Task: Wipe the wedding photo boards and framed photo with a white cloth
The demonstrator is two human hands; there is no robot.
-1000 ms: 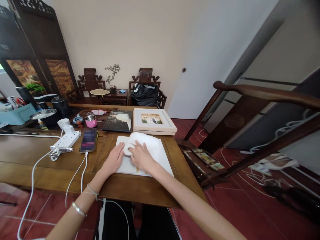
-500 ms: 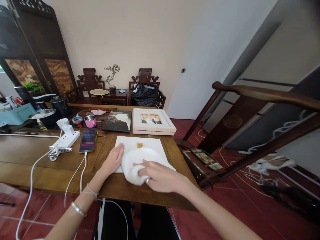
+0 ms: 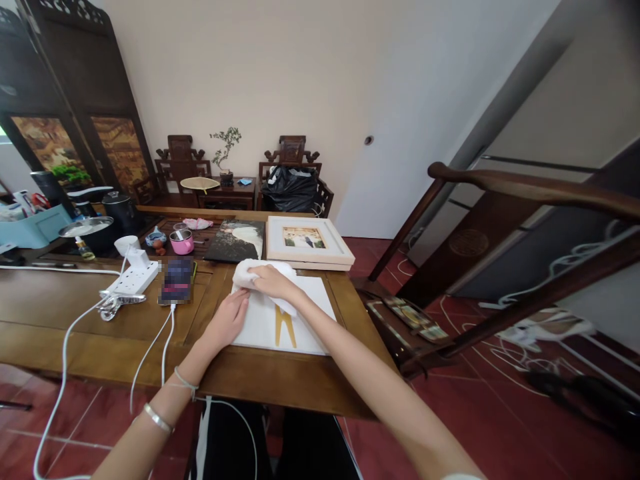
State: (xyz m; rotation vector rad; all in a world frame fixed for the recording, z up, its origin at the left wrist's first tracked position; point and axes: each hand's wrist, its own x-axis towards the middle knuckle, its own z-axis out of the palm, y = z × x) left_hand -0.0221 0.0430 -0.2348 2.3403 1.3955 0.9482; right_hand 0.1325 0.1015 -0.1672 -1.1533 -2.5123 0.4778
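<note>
Table (image 3: pixel 125 327) is supporting the white board (image 3: pixel 315 313). White cloth (image 3: pixel 244 273) is now bunching over the board's far L part, not its near edge as a moment ago, so the rubbing is prob. covering the far end. R hand (image 3: pixel 273 281) is gripping the cloth, fingers curling into its folds. L hand (image 3: pixel 233 317) is lying flat at the board's L edge, grasping nothing, fingertips pointing toward the cloth. Gold legs (image 3: pixel 279 330) are now showing nr the board's near edge.
</note>
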